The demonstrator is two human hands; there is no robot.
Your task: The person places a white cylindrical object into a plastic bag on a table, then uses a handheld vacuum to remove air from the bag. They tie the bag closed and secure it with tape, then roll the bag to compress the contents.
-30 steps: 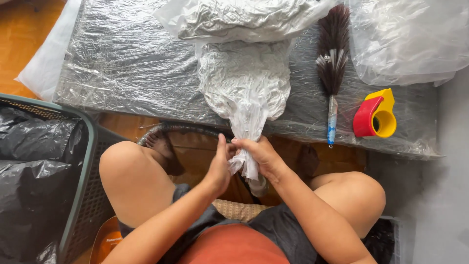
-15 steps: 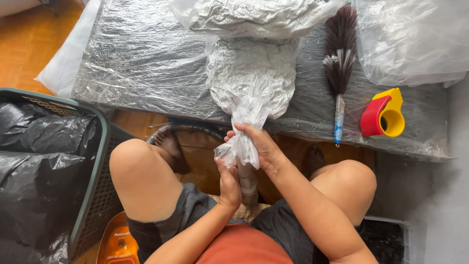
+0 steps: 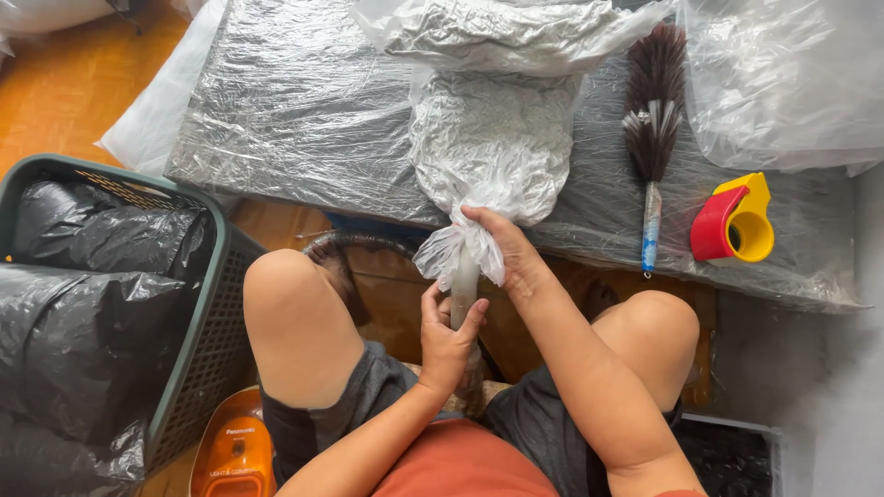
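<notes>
The low tabletop (image 3: 276, 120), wrapped in crinkled clear plastic film, runs across the upper part of the view, its near edge just in front of the person's bare knees. On the left a dark green plastic basket (image 3: 198, 304) stuffed with black plastic bags stands close against the left thigh, so there is little room on that side. On the right a grey wall or floor strip leaves a narrow margin. The open space is the gap between the knees, where both hands work.

The clear plastic bag with grey-white filling (image 3: 493, 138) lies on the tabletop, its long axis running away from the person; its bunched neck hangs over the near edge and points down toward the lap. The right hand (image 3: 506, 253) has its fingers closed around that gathered neck. The left hand (image 3: 447, 336) has its fingers wrapped around a pale tube (image 3: 463, 293) that enters the neck from below, standing nearly upright.

Compared with half a second ago, the left hand has dropped lower along the tube and the right hand sits higher on the neck.

A dark feather duster with a blue handle (image 3: 652, 138) and a red and yellow tape dispenser (image 3: 734, 221) lie on the tabletop to the right, well apart from the hands.
</notes>
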